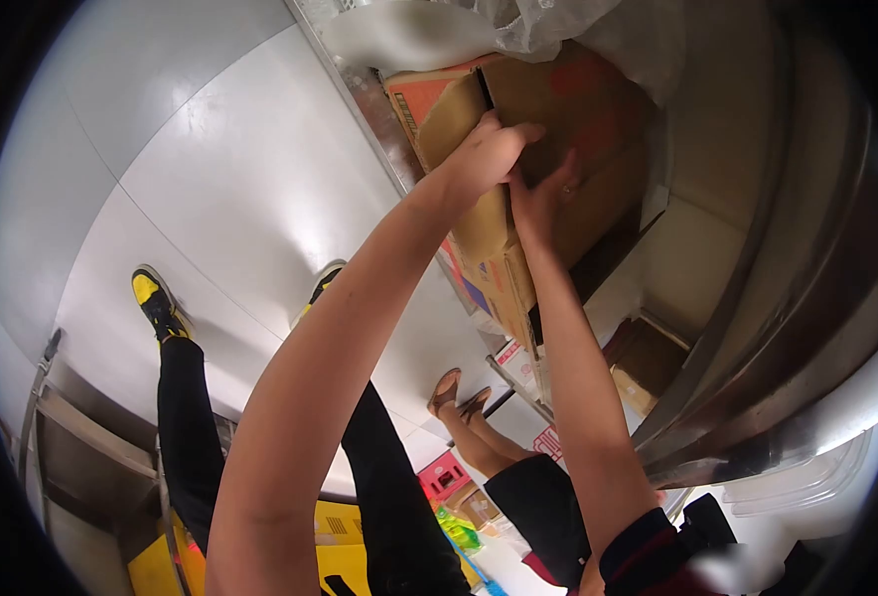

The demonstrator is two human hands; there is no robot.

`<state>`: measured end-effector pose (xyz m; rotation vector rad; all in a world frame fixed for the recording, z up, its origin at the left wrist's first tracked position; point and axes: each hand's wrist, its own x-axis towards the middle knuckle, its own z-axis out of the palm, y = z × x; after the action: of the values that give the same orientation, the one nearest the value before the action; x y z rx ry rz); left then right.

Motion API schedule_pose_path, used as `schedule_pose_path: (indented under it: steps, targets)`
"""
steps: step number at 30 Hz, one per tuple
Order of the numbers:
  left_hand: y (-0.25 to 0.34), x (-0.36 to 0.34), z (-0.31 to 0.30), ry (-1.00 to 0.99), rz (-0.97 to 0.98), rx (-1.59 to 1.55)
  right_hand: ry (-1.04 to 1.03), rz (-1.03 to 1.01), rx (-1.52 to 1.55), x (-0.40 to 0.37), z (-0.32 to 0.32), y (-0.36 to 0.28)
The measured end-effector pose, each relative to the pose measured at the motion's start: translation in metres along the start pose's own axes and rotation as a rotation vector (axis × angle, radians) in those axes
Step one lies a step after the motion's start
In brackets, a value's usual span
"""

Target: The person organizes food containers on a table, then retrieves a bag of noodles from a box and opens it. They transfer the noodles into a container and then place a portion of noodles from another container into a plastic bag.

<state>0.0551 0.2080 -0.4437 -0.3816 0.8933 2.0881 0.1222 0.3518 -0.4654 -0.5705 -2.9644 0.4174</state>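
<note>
A large open cardboard box [588, 214] stands at the upper middle, its flaps folded out. My left hand [499, 149] is closed over the edge of the near flap [484, 223], with one finger or the thumb pointing into the box; its other fingers are partly hidden. Close beside it, my right hand [546, 194] reaches over the box opening with its visible fingers apart, near the same flap edge. A small ring shows on it. The inside of the box is dark, and its contents cannot be made out.
Clear plastic sheeting [558, 20] hangs above the box. Curved metal surfaces [806, 368] fill the right side. Below stand another person's legs [479, 442], a red crate [444, 477] and a yellow box [340, 541]. A metal shelf [96, 437] is at lower left.
</note>
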Motion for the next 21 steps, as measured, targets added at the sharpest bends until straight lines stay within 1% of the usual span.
schedule_pose_path:
  steps: [1, 2, 3, 4, 5, 6, 7, 8, 9, 11, 12, 14, 15, 16, 17, 18, 20, 21]
  targets:
    - [0.000, 0.004, 0.000, -0.069, -0.086, -0.032, 0.013, -0.032, -0.114, 0.003, -0.003, -0.001]
    - [-0.002, 0.005, -0.001, -0.069, -0.085, -0.039, 0.028, -0.059, -0.226, 0.004, -0.007, -0.007]
    - [-0.004, 0.005, -0.002, -0.060, -0.053, -0.140, 0.024, -0.060, -0.230, 0.005, -0.017, -0.016]
    - [-0.006, 0.005, -0.004, -0.049, -0.020, -0.237, 0.032, -0.167, -0.286, 0.005, -0.028, -0.026]
    - [0.000, 0.002, -0.005, -0.045, -0.019, -0.238, 0.040, -0.278, -0.340, 0.003, -0.035, -0.031]
    - [0.006, 0.001, -0.006, -0.081, 0.004, -0.357, 0.037, -0.282, -0.338, 0.000, -0.037, -0.030]
    - [0.011, 0.000, -0.006, -0.117, 0.026, -0.482, 0.128, -0.305, -0.237, -0.004, -0.041, -0.027]
    - [0.015, 0.006, -0.009, -0.135, 0.089, -0.509, 0.213, -0.329, -0.137, -0.008, -0.047, -0.024]
    - [0.019, 0.009, -0.012, -0.131, 0.092, -0.519, 0.206, -0.337, -0.140, -0.013, -0.056, -0.020]
    - [0.028, 0.014, -0.017, -0.185, 0.172, -0.438, 0.200, -0.313, -0.299, -0.026, -0.078, -0.010]
    - [0.030, 0.014, -0.019, -0.184, 0.170, -0.439, 0.198, -0.312, -0.300, -0.035, -0.088, 0.002]
    - [0.032, 0.014, -0.024, -0.253, 0.214, -0.379, 0.056, -0.294, -0.730, -0.056, -0.100, 0.035]
    - [0.032, 0.016, -0.026, -0.257, 0.210, -0.379, 0.057, -0.289, -0.733, -0.067, -0.104, 0.047]
    - [0.033, 0.018, -0.028, -0.264, 0.227, -0.391, -0.001, -0.252, -0.713, -0.076, -0.107, 0.058]
    - [0.034, 0.019, -0.029, -0.270, 0.246, -0.405, -0.059, -0.218, -0.691, -0.078, -0.110, 0.059]
    - [0.033, 0.018, -0.028, -0.271, 0.246, -0.406, -0.058, -0.218, -0.693, -0.073, -0.112, 0.060]
    - [0.030, 0.015, -0.028, -0.270, 0.235, -0.413, -0.286, 0.073, -0.639, -0.049, -0.112, 0.054]
    - [0.028, 0.014, -0.029, -0.271, 0.232, -0.417, -0.349, 0.151, -0.797, -0.029, -0.109, 0.042]
